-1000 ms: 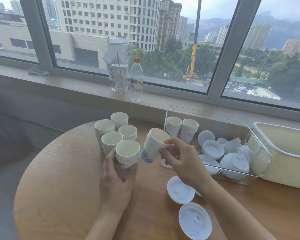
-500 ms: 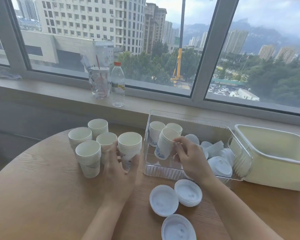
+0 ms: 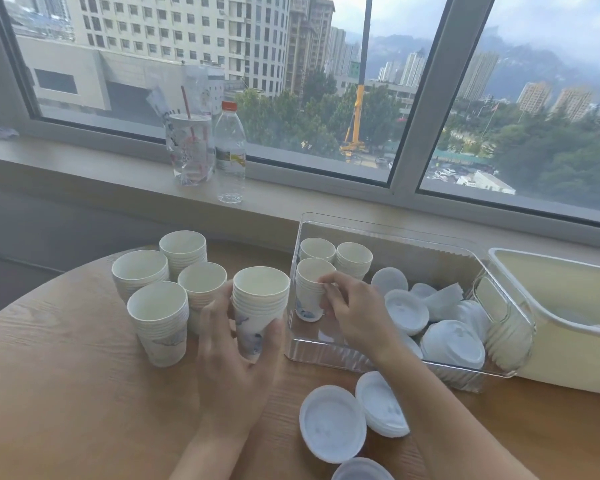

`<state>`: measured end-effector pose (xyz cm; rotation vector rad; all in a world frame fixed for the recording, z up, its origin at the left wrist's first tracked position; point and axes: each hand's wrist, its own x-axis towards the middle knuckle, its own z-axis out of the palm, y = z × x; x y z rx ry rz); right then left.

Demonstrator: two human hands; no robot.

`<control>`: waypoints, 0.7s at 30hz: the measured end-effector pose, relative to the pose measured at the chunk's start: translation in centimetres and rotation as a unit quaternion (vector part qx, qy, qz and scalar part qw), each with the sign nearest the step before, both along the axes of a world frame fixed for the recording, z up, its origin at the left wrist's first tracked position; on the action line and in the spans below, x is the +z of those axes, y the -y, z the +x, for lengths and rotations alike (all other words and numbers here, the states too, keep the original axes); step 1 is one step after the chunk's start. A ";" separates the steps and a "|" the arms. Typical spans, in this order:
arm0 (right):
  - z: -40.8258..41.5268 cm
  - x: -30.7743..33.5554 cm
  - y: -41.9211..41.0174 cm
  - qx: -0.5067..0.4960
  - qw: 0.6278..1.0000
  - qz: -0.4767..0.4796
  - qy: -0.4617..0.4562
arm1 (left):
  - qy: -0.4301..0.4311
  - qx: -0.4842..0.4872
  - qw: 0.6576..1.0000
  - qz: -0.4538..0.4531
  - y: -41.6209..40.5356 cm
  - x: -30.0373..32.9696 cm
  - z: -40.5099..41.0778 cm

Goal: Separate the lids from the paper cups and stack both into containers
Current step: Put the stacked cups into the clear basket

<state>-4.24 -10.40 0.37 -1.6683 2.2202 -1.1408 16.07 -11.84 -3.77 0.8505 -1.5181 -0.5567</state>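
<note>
My right hand grips a stack of paper cups standing upright in the near left corner of the clear plastic container. Two more cup stacks stand behind it in the container, and several white lids lie in its right half. My left hand holds another cup stack on the round wooden table. Several other cup stacks stand to its left. Loose white lids lie on the table near my right forearm.
A cream plastic bin sits right of the clear container. On the window sill behind stand a clear drink cup with a straw and a water bottle. The table's curved edge runs along the left.
My right hand carried its cup stack from above the table into the clear container and set it upright in the near left corner. My left hand stayed on its stack.
</note>
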 end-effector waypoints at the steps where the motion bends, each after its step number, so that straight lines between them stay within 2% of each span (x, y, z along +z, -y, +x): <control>1: -0.1 -0.1 0.1 0.002 1.000 -0.006 0.012 | -0.001 -0.001 1.000 -0.004 -0.1 0.0 0.0; 10: 0.1 1.0 -1.3 0.009 0.998 -0.057 0.037 | 0.010 -0.015 0.999 -0.049 -0.6 0.2 -0.5; 13: 0.7 2.9 -2.6 0.104 0.982 -0.086 0.134 | 0.005 -0.014 0.998 -0.055 -0.8 0.2 -0.5; 16: 0.9 3.9 -3.7 0.244 0.953 -0.045 0.176 | 0.009 -0.019 0.998 -0.058 -1.5 0.6 -0.6; 21: 1.2 4.2 -3.9 0.281 0.938 -0.012 0.202 | 0.061 -0.029 0.994 -0.084 -1.8 0.6 -0.8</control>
